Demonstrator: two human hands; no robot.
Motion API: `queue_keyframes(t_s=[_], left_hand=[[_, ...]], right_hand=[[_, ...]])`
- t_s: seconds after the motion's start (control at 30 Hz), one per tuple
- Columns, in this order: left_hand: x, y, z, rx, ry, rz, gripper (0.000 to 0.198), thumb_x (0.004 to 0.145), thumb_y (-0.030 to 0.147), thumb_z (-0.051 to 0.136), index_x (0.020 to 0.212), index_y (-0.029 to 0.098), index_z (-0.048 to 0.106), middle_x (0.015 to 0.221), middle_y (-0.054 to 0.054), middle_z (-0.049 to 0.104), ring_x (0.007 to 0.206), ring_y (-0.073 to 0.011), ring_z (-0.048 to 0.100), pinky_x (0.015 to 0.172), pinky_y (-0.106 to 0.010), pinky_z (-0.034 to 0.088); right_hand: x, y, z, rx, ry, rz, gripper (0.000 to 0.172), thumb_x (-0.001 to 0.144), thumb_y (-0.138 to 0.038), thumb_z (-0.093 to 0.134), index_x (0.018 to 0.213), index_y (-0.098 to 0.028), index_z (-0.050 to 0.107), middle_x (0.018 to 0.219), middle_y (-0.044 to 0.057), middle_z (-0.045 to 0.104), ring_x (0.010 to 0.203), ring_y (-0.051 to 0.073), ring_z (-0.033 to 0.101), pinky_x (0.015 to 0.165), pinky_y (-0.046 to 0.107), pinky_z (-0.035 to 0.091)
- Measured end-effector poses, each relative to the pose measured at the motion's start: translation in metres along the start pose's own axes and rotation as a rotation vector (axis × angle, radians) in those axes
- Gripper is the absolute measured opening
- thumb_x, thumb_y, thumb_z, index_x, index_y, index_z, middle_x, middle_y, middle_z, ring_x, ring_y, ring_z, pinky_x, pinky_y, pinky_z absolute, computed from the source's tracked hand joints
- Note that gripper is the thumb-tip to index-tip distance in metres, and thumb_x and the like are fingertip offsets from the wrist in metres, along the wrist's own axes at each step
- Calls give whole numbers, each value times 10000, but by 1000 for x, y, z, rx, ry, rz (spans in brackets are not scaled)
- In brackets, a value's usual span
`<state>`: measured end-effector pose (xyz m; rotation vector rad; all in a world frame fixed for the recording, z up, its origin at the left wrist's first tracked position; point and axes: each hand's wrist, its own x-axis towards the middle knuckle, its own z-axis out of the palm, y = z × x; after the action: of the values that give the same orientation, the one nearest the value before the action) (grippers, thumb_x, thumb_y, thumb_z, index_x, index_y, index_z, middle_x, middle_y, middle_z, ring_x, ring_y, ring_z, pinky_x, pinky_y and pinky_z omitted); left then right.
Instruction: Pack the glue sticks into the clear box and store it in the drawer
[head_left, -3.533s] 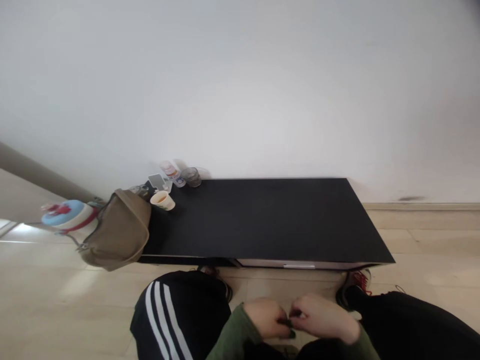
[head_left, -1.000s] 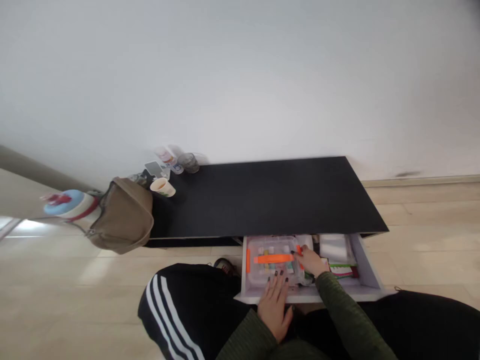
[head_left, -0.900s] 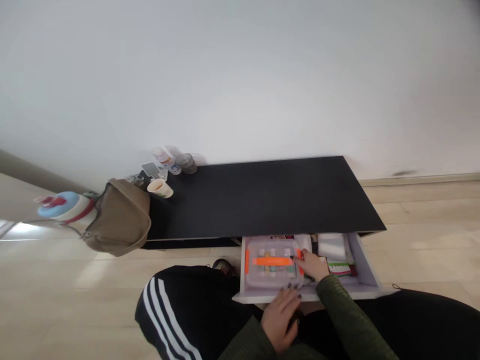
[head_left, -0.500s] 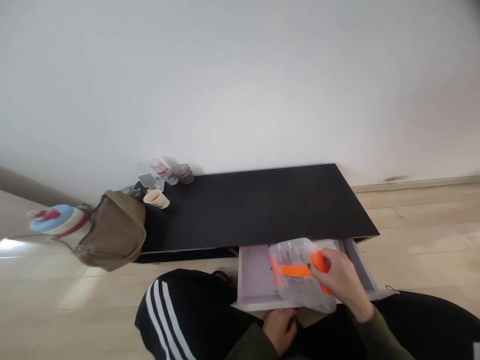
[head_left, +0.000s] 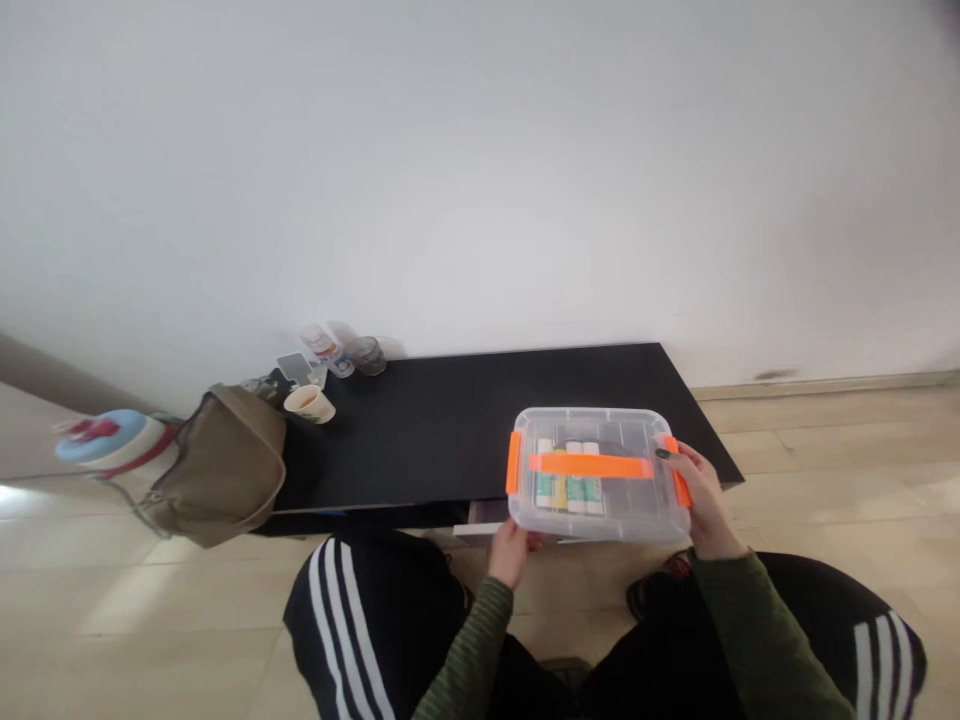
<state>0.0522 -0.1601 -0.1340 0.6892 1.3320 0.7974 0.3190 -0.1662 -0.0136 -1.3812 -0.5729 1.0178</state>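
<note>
A clear plastic box [head_left: 598, 474] with an orange handle and orange side clips is held level over the front edge of the low black cabinet [head_left: 450, 420]. Small bottles show through its lid. My right hand [head_left: 701, 500] grips the box's right end by the clip. My left hand [head_left: 511, 550] is under the box's front left corner, its fingers mostly hidden. The white drawer [head_left: 480, 528] below shows only as a thin strip under the cabinet top.
A tan bag [head_left: 217, 480] hangs over the cabinet's left end, beside a blue and white bottle [head_left: 112, 445]. A paper cup [head_left: 309, 403], a phone [head_left: 295, 367], a small bottle [head_left: 324, 345] and a glass jar [head_left: 366, 354] stand at the back left. My knees are near the cabinet's front.
The drawer was pulled open and my right hand lifted the clear box out of it. The box now sits higher, above the cabinet top. The drawer has gone almost fully back in.
</note>
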Motion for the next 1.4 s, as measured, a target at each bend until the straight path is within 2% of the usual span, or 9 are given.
queue_keyframes(t_s=[0.13,0.23,0.37,0.57,0.73,0.93,1.13,1.27,1.4], left_hand=[[12,52,-37,-193,25,-6,431,919,498,347,902,139,586,780,-104,680,683,-209,696,623,-330,562],[16,95,-46,-28,2,68,509,929,555,309,1001,128,578,803,-89,655,593,-172,653,478,-270,503],[27,144,-32,484,63,299,535,878,644,413,1106,187,573,822,-64,657,592,-167,623,438,-233,423],[47,187,-5,1115,199,362,382,934,498,393,961,169,585,982,-202,697,950,-323,669,788,-371,461],[63,201,-1,1040,195,407,382,936,494,389,874,170,581,947,-210,697,950,-344,664,808,-382,435],[90,199,-18,817,128,466,458,918,567,389,757,185,582,774,-108,666,755,-246,614,711,-328,417],[110,176,-31,426,-27,463,470,852,612,489,797,164,621,742,-24,622,655,-150,518,642,-274,417],[110,168,-26,284,-39,460,470,882,592,449,817,162,625,787,-27,627,686,-149,522,672,-279,437],[108,170,-26,286,1,472,425,892,540,439,699,182,564,692,0,565,641,-141,479,644,-275,415]], right_hand=[[37,32,18,20,-22,8,234,608,-374,732,696,-202,601,576,-25,568,512,129,497,476,242,417],[57,39,26,-81,-89,6,292,653,-463,710,700,-200,594,566,-30,538,526,130,473,492,247,393],[76,30,34,-469,-179,-77,406,739,-597,612,748,-191,626,655,-6,598,633,158,526,569,254,390],[90,14,44,-897,-197,-217,488,886,-610,392,684,-210,587,674,31,634,687,186,561,640,278,376],[113,7,52,-918,-284,-280,474,919,-562,363,698,-214,596,745,59,669,730,199,595,691,292,408],[146,23,48,-783,-401,-219,418,917,-460,360,686,-213,606,799,66,701,796,228,633,757,332,469],[159,27,59,-554,-143,-208,374,901,-481,444,1068,-230,664,1123,84,701,1038,245,640,904,382,490],[158,17,74,-553,-301,-208,376,865,-520,526,1009,-211,684,1055,63,722,987,239,652,859,349,505],[151,10,78,-740,-263,-331,343,880,-444,524,1093,-227,683,1084,62,722,1015,253,648,914,380,479]])
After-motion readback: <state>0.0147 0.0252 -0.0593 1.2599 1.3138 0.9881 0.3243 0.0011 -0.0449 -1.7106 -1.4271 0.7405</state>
